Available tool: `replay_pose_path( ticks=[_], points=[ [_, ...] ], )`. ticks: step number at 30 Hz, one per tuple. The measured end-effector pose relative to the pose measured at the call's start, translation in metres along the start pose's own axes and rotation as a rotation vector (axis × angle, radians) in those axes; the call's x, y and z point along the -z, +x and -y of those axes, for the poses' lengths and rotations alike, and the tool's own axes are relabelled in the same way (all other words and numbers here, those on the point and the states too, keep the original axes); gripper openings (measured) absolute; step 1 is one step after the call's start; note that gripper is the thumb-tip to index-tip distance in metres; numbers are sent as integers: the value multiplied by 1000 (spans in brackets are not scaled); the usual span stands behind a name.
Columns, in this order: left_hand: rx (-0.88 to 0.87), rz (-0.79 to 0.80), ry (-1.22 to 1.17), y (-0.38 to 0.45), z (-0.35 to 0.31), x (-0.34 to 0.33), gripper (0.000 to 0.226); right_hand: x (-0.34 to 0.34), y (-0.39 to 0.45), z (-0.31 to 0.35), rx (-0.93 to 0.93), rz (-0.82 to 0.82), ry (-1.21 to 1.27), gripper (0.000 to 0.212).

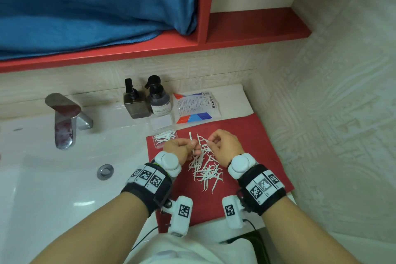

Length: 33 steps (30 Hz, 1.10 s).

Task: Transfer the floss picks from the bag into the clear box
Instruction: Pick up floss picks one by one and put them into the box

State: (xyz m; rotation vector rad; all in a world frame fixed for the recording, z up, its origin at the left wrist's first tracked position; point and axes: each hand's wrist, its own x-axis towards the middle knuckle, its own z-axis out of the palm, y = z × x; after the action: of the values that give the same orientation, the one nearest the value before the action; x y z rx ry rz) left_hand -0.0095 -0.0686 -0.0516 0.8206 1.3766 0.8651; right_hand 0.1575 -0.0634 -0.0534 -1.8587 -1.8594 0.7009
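A heap of white floss picks [206, 170] lies on a red mat [252, 148] beside the sink. My left hand [179, 150] pinches one floss pick upright just above the heap. My right hand [225, 147] pinches another pick at its top end, over the heap's far side. The clear box [163, 133] stands open at the mat's far left corner, its lid raised, with several picks inside. The floss bag [196, 106] lies flat behind the mat, white with red and blue corners.
Two dark pump bottles [137, 103] stand left of the bag. A chrome faucet [64, 120] and the white sink basin [53, 178] with its drain are on the left. A red shelf [150, 47] holding a blue towel hangs overhead. A tiled wall closes the right side.
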Motion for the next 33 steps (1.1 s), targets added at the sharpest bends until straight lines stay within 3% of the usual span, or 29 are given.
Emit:
replay_pose_path(
  ticks=[10,14,22,27,33],
  points=[
    [95,38,-157,6,7,-10,8,-10,-6,13,43,-46,173,3],
    [174,8,-219,14,8,-11,11,-14,-7,6,60,-25,218,17],
    [279,-16,-236,30,23,-8,20,-30,3,0,-40,67,370,24],
    [314,18,-187,37,35,-3,24,-39,7,-9,-78,122,390,24],
    [204,73,13,25,48,-5,12,-38,3,-24,-83,168,459,25]
  ],
)
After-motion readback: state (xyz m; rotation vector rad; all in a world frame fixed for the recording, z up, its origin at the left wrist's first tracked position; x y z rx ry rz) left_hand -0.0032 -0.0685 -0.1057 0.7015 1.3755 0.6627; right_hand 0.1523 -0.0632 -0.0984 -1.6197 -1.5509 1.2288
